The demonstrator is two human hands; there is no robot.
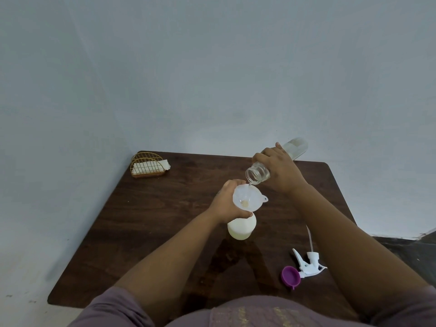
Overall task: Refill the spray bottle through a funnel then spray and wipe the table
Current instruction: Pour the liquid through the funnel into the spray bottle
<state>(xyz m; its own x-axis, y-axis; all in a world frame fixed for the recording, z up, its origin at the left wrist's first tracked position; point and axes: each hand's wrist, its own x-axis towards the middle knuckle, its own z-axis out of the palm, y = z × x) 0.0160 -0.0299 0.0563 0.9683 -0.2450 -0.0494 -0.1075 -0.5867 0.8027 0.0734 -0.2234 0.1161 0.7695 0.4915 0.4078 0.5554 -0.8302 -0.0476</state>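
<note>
A white spray bottle body (pixel 240 228) stands upright mid-table with a translucent white funnel (pixel 249 197) in its neck. My left hand (pixel 225 204) grips the funnel and bottle neck from the left. My right hand (pixel 279 169) holds a clear water bottle (pixel 258 174) tilted down, its open mouth over the funnel's rim, a thin stream of water running in. The white trigger sprayer head (pixel 309 263) with its dip tube lies on the table at the right, next to a purple cap (pixel 290 275).
A gold wire holder (pixel 148 165) with white folded cloths or napkins sits at the far left corner of the dark wooden table (pixel 141 232). Plain walls stand behind and to the left; dark floor shows at the right.
</note>
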